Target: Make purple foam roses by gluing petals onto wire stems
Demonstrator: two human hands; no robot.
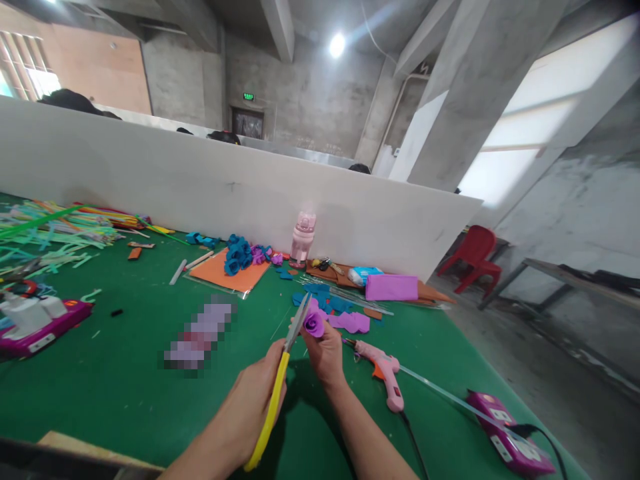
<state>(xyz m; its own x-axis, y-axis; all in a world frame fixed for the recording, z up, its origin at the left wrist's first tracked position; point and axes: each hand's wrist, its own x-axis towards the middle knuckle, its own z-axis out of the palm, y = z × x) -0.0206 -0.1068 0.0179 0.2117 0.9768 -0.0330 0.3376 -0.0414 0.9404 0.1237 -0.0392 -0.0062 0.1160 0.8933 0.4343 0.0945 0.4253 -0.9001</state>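
My left hand [253, 393] is wrapped round a pair of scissors with long yellow handles [273, 410]; the metal blades [297, 323] point up and away from me. Right beside the blade tips, my right hand [327, 353] pinches a rolled purple flower [315, 322], which looks like a rose. I cannot tell whether the blades touch it. Just beyond that hand lies a wavy purple strip [353, 322]. Close to its right, a pink glue gun [381, 368] rests on its side with a clear glue stick [440, 389] in its back.
Blue scraps [327, 300] lie beyond my hands, near a pink bottle [303, 240]. Blue flowers [238, 255] sit on an orange sheet [215, 272]. Purple power strips [510, 433] stand at right and left. A white partition [200, 180] closes the green table's [135, 393] far side.
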